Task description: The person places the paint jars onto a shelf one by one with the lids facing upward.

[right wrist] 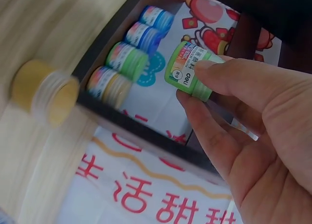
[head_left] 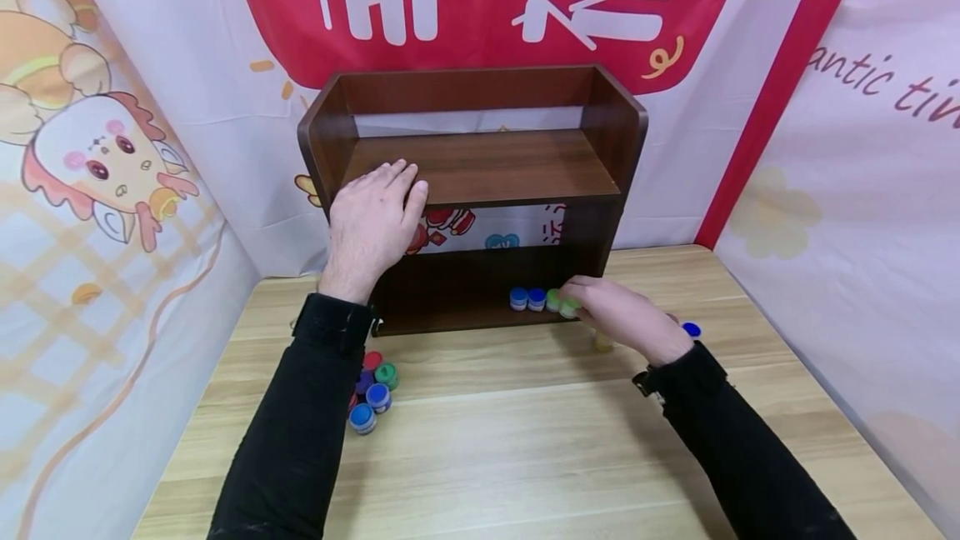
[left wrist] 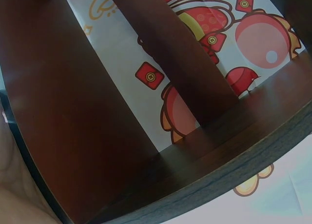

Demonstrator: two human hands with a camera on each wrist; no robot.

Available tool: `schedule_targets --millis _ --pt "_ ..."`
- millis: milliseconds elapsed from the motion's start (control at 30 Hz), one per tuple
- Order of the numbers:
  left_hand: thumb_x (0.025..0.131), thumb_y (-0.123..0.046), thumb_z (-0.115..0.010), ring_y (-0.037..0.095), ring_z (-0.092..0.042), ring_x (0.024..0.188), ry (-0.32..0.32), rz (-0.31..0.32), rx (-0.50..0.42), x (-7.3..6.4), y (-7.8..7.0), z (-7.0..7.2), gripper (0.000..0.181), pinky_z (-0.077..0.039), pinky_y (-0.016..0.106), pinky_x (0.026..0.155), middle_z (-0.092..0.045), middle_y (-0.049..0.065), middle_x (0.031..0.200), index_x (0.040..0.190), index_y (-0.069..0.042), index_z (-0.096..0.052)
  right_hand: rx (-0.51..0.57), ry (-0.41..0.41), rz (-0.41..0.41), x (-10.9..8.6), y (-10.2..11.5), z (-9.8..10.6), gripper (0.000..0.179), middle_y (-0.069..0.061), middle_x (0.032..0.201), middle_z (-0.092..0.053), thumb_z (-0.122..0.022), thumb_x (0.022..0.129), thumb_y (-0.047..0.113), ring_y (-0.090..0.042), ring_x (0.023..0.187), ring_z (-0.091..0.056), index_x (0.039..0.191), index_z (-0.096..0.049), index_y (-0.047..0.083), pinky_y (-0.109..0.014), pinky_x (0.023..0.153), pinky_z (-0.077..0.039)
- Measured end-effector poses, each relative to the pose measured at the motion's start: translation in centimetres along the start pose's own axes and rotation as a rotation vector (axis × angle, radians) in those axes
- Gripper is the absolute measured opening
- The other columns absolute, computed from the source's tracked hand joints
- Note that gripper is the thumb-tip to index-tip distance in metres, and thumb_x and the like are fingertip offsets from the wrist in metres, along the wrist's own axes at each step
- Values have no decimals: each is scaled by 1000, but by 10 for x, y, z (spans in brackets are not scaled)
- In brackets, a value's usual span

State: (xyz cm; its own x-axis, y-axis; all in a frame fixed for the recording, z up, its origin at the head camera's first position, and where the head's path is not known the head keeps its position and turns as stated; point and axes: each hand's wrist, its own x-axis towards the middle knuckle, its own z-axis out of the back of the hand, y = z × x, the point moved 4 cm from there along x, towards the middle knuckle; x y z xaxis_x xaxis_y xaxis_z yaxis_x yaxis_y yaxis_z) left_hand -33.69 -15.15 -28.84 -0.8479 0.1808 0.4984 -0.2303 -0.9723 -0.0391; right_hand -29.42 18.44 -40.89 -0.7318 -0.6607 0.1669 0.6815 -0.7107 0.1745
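Note:
My right hand (head_left: pixel 626 315) pinches a small light green paint jar (right wrist: pixel 187 70) between thumb and fingers, at the right end of the lower compartment of a dark brown wooden shelf (head_left: pixel 480 169). Standing in a row on its bottom board are two blue paint jars (right wrist: pixel 146 36), a green paint jar (right wrist: pixel 127 59) and a jar with yellowish paint (right wrist: pixel 108 85). My left hand (head_left: pixel 375 219) rests on the left front of the upper board, fingers pointing to the back. The left wrist view mostly takes in the shelf's brown boards (left wrist: pixel 63 112).
A yellow jar (right wrist: pixel 46 92) stands on the wooden table (head_left: pixel 487 440) just outside the shelf's right front. Beyond the right wrist is a blue-lidded jar (head_left: pixel 691 329). Several red, green, purple and blue jars (head_left: pixel 378 397) cluster beside the left forearm. Printed cloth (head_left: pixel 847 215) surrounds the table.

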Motion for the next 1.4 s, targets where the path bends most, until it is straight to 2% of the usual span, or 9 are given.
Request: schedule_targets --millis 267,467,733,900,1067,1233,1333,1400 --pt "108 -59 -17 26 -42 147 6 6 -2 0 0 -1 72 -30 48 123 -49 5 158 158 -19 -49 -20 -5 30 24 14 -2 36 -6 120 -71 -77 89 2 -19 109 -68 124 -74 9 -34 92 -59" --pt "108 -58 -17 26 -41 148 19 11 -1 0 -1 -1 71 -29 49 123 -48 5 159 158 -19 -48 -26 -17 74 41 23 -6 31 -8 118 -71 -77 91 3 -19 108 -69 121 -74 7 -31 90 -59" --pt "107 -60 -13 25 -41 148 20 9 3 0 0 -1 74 -29 48 123 -48 5 159 158 -19 -48 18 40 60 63 30 -9 33 -10 121 -71 -76 92 4 -19 108 -68 125 -74 3 -31 90 -59" --pt "108 -60 -13 25 -42 148 15 8 2 0 1 -1 74 -29 48 123 -49 5 159 158 -19 -48 1 81 29 78 32 -10 32 -8 120 -72 -74 94 5 -17 106 -68 125 -75 6 -29 89 -59" --pt "107 -60 -13 25 -42 147 7 4 -2 1 1 -1 74 -30 48 123 -49 5 158 157 -19 -49 -20 80 20 91 32 -12 24 -6 120 -74 -66 99 6 -16 108 -69 121 -78 7 -30 91 -59" --pt "108 -59 -14 25 -43 147 4 -2 -11 2 1 -2 73 -30 48 122 -49 5 158 157 -19 -50 -14 82 39 94 33 -18 24 -7 121 -74 -68 97 3 -17 110 -69 120 -77 8 -31 93 -58" --pt "108 -60 -14 25 -42 147 9 0 -9 2 1 -2 73 -30 48 123 -49 5 158 157 -19 -49 14 126 81 90 36 -27 25 -8 121 -73 -73 95 6 -19 110 -68 120 -77 8 -32 94 -57" --pt "108 -59 -15 25 -42 148 12 3 -5 2 1 -2 72 -30 48 123 -49 4 159 158 -19 -49 63 188 126 85 42 -36 28 -8 123 -72 -75 94 9 -22 113 -67 121 -76 9 -34 96 -56"
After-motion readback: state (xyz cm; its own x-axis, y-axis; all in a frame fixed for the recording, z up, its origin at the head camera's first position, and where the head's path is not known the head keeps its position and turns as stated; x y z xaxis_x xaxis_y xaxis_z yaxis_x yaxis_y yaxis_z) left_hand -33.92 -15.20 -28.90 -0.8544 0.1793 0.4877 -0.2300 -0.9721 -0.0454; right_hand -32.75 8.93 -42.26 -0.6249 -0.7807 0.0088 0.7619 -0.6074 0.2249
